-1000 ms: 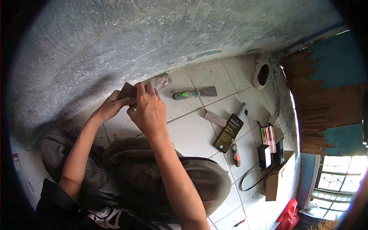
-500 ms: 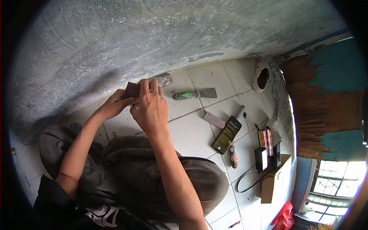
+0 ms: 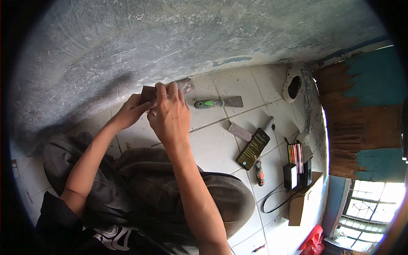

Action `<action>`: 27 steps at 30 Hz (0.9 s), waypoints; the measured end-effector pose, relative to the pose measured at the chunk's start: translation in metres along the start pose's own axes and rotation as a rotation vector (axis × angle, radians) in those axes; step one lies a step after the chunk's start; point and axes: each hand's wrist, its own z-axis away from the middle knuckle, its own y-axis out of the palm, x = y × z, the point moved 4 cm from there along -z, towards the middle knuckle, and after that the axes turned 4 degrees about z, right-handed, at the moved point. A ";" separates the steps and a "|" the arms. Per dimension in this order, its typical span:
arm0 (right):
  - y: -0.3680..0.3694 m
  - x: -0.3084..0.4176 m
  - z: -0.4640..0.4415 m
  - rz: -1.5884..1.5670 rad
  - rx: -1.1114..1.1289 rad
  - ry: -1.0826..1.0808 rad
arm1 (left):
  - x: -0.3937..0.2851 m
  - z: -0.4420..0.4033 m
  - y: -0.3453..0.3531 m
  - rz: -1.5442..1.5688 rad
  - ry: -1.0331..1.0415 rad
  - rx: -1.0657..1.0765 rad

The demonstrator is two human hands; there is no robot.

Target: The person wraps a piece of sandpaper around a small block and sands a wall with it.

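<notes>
Both of my hands meet low in front of the grey wall (image 3: 140, 38), closed around a dark brown piece of sandpaper (image 3: 147, 94). My left hand (image 3: 129, 114) pinches its near edge between thumb and fingers. Bent over it from the right, my right hand (image 3: 171, 117) grips it with curled fingers that hide its middle. A worn, grey-pink strip (image 3: 185, 85) sticks out beyond the right fingers; whether it joins the brown sheet is hidden. A putty knife (image 3: 219, 103) with a black and green handle lies on the tiles to the right.
On the tiled floor (image 3: 208, 140) are a phone (image 3: 253, 148) with a lit screen, a greyish strip (image 3: 240, 131), a red-and-black handled tool (image 3: 259, 173), a pale clog (image 3: 292, 86), a cardboard box (image 3: 302, 204), a black cable (image 3: 268, 203) and a red plastic bag (image 3: 313, 241).
Both hands have shifted very slightly in view, still gripping the sandpaper. The right hand's fingers have moved a little, and slightly more of the brown sheet's face shows.
</notes>
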 end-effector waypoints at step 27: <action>0.002 -0.006 0.002 -0.006 0.008 0.011 | -0.008 0.003 0.005 0.016 -0.039 -0.058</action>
